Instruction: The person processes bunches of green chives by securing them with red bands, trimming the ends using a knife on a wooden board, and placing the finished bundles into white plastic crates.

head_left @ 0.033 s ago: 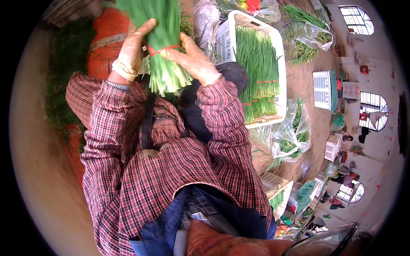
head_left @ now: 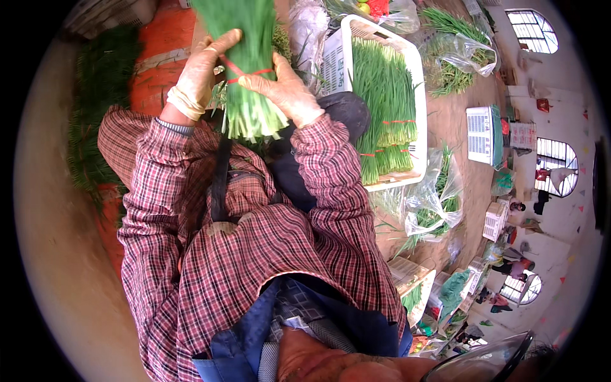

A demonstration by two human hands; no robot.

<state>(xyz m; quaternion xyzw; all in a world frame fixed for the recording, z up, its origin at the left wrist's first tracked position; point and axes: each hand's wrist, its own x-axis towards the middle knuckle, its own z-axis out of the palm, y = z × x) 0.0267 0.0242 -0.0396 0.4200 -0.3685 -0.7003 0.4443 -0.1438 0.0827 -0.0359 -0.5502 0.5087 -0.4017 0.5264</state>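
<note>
1. Farthest left of the white crate [head_left: 346, 44]: a long heap of dark greens [head_left: 105, 114] along an orange-red sheet [head_left: 162, 38], probably spread to keep leaves off the floor.
2. Nearer, on the crate's left: left hand [head_left: 197, 73], in a thin pale glove, with one digit laid across leaves and the rest largely hidden; cannot tell whether pinched on the red band [head_left: 232, 66], though with a slanting stretch of it leading into this hand, apparently for tension.
3. Also left of the crate, between both hands: a bunch of green stems [head_left: 254, 54], raised over the lap, blurred leaves pointing away and pale cut ends toward the body, perhaps for easy access to the banded part.
4. Just left of the crate: right hand [head_left: 286, 92], gloved too, thumb over the band, fingers around the side, clamped on the stems, seemingly to keep them tight together.
5. Inside the crate, close by the knee and so within easy reach: banded bunches [head_left: 382, 83], pale ends all facing the body, likely for neat packing.
6. Right of the crate's near corner: a clear plastic bag [head_left: 436, 204] around more greens, presumably for containment.
</note>
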